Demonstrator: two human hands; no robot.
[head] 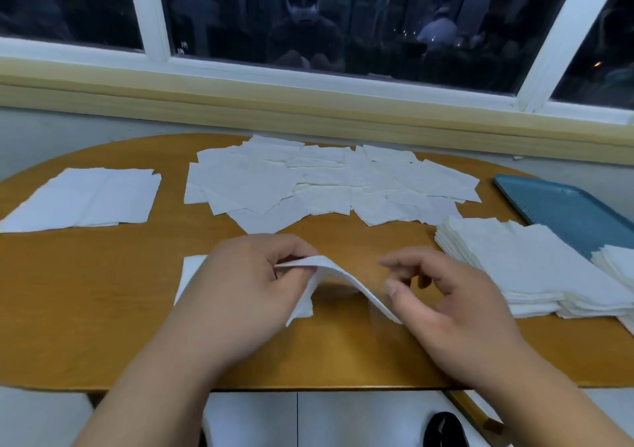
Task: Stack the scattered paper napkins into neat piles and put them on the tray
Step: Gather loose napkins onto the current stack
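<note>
My left hand (254, 282) pinches the raised edge of a white napkin (346, 282) that arches over the wooden table (103, 309) near its front edge. My right hand (456, 306) hovers at the napkin's right end with fingers loosely curled; whether it touches the paper is unclear. A small flat pile of napkins (192, 275) lies under my left hand. Several scattered napkins (326, 182) cover the far middle of the table. Neat stacks of napkins (507, 264) stand at the right, beside the blue tray (562, 210).
Larger unfolded white sheets (89, 199) lie at the far left. More stacked napkins (617, 261) sit on the tray's near end. A window sill (308, 110) and dark window run behind the table. A dark object (446, 429) lies on the floor below.
</note>
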